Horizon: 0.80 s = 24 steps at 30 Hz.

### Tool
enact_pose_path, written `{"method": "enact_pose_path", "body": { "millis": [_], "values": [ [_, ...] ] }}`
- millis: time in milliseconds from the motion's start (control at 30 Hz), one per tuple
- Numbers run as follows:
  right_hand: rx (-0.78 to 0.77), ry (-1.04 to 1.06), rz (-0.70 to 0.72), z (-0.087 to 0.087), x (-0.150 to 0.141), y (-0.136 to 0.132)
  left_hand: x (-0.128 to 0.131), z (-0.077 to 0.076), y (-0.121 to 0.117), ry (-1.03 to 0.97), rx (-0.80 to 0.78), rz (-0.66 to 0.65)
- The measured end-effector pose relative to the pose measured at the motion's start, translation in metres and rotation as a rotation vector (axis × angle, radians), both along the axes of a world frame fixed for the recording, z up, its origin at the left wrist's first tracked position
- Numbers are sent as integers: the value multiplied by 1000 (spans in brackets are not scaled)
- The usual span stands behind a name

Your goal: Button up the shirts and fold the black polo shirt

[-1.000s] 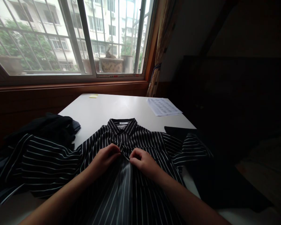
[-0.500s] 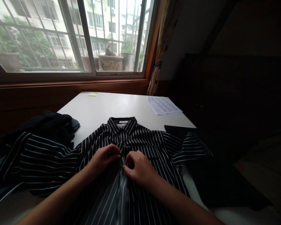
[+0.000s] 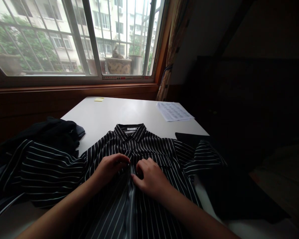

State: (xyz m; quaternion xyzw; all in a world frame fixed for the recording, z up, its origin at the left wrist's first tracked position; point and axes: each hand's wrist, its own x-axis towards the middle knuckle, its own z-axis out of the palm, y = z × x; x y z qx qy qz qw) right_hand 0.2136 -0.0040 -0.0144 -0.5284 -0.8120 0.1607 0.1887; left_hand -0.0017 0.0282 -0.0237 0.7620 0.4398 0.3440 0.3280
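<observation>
A black shirt with white stripes (image 3: pixel 102 205) lies face up, its collar toward the window and its sleeves spread to both sides. The upper front is closed below the collar; lower down, the front edges part and greyish inner cloth shows. My left hand (image 3: pixel 112 166) pinches the front edge at chest height, thumb and forefinger together. Just right of it, my right hand (image 3: pixel 149 174) has its fingers curled on the other front edge, thumb against the cloth. Any button between my fingers is too small to make out.
The shirt rests on a white table (image 3: pixel 114 108). Dark folded clothes (image 3: pixel 54 132) are heaped at left, partly under a sleeve. Printed papers (image 3: pixel 174 112) and a yellow sticky note (image 3: pixel 99 99) lie toward the back. Dark cloth (image 3: pixel 239 192) lies at right. A barred window (image 3: pixel 99 43) stands behind.
Both my hands have shifted very slightly to the right along the shirt front, still gripping its edges. The rest of the shirt lies as before.
</observation>
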Motion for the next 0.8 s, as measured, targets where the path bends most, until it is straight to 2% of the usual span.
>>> {"method": "enact_pose_path", "body": {
  "millis": [200, 467, 667, 800],
  "values": [
    [23, -56, 21, -1, 1, -1, 1, -2, 1, 51, 105, -15],
    [41, -57, 4, -3, 0, 0, 5, -9, -4, 0, 41, -36],
    [34, -47, -2, -5, 1, 3, 3, 0, -10, -41, 28, -116],
    [30, -44, 0, -7, 1, 2, 3, 2, -10, -7, 28, -105]
  ]
}}
